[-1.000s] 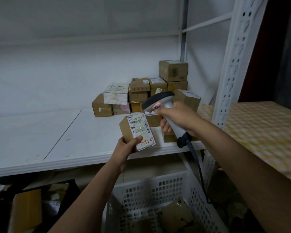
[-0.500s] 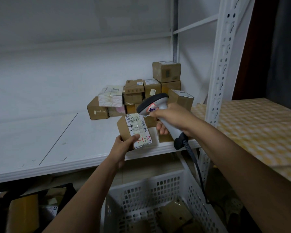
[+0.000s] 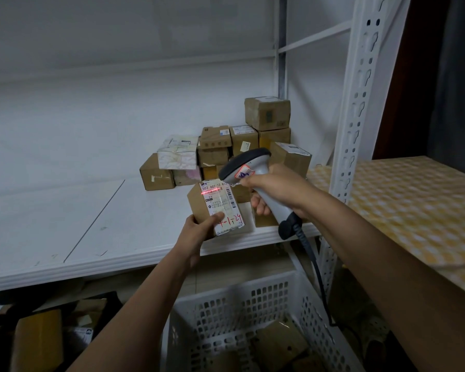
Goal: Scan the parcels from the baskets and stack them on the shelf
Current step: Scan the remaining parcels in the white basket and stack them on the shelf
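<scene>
My left hand grips a small brown parcel by its lower left corner, thumb on its white label, holding it above the front edge of the white shelf. My right hand holds a grey barcode scanner by the handle, its head just above and to the right of the parcel. A red scan line lies across the top of the label. A pile of several parcels stands at the shelf's back right corner.
A white perforated basket with brown parcels inside stands below the shelf. A dark basket with parcels is at the lower left. A white shelf upright rises at the right, beside a yellow patterned surface. The scanner's black cable hangs down.
A red scan line now shows on the label. Both hands stay close together, and the scanner head sits nearer the parcel's top edge.
</scene>
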